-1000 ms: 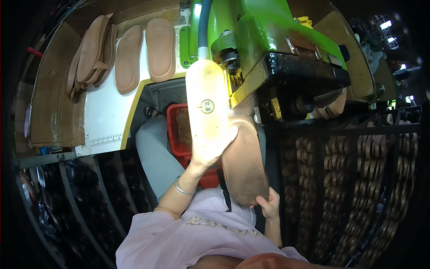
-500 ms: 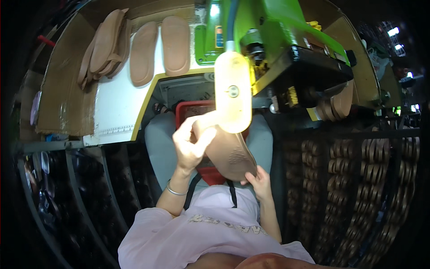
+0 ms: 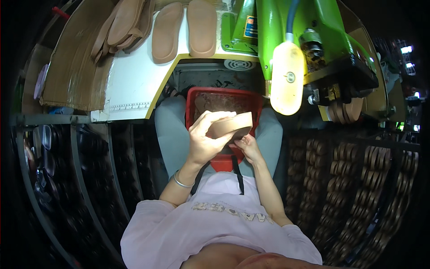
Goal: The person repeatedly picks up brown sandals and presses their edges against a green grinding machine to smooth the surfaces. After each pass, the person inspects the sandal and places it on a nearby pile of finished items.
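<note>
Above my lap I hold a tan shoe sole, tipped up so that its thick side edge shows. My left hand is closed round it, fingers along the upper edge and thumb below. The fingers of my right hand pinch its lower right part, where the underside is dark in shadow. Beneath the sole, between my knees, stands a red plastic basket; what lies in it is mostly hidden.
On the white table lie two tan soles and a pile of strapped sandals beside cardboard. A green machine and a yellow-lit lamp hang close ahead. Racks of footwear flank both sides.
The sole has turned from showing its broad underside to showing its edge, and both hands have risen with it. The view has shifted, so the lamp now sits clear of the sole, farther right.
</note>
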Tool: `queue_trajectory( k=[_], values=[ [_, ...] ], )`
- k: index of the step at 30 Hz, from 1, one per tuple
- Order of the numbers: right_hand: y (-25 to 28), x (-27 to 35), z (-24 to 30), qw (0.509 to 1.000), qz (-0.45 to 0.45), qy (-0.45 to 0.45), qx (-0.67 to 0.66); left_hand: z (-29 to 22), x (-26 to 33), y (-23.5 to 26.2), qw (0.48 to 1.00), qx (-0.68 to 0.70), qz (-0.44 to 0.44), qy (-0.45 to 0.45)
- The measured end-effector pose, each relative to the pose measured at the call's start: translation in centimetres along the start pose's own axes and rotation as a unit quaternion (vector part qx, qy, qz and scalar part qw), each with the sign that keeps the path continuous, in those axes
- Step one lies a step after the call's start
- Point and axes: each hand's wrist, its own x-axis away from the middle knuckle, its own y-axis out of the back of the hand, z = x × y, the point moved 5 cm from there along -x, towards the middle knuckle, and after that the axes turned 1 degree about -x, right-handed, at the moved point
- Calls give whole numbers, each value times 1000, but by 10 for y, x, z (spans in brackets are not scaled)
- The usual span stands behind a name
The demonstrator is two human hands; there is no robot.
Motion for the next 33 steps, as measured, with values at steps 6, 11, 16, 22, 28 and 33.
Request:
queue_trajectory(
  k=[6,11,16,22,28,33],
  values=[
    [-14,-1,-7,999,6,-44,-4,8,2,15,1000,-6,-17,19],
    [-12,-3,-3,998,21,-58,28,0,-2,53,993,-114,-42,-9],
    [-34,-18,63,971,-4,132,-200,11,11,173,981,28,-47,186],
    [-109,-49,127,975,98,157,-121,30,-19,159,887,298,-311,167],
    [-107,-55,127,987,34,130,-91,67,-110,64,843,421,-323,87],
    [-99,-71,152,981,-16,187,-37,55,-140,96,900,215,-379,10]
  ],
)
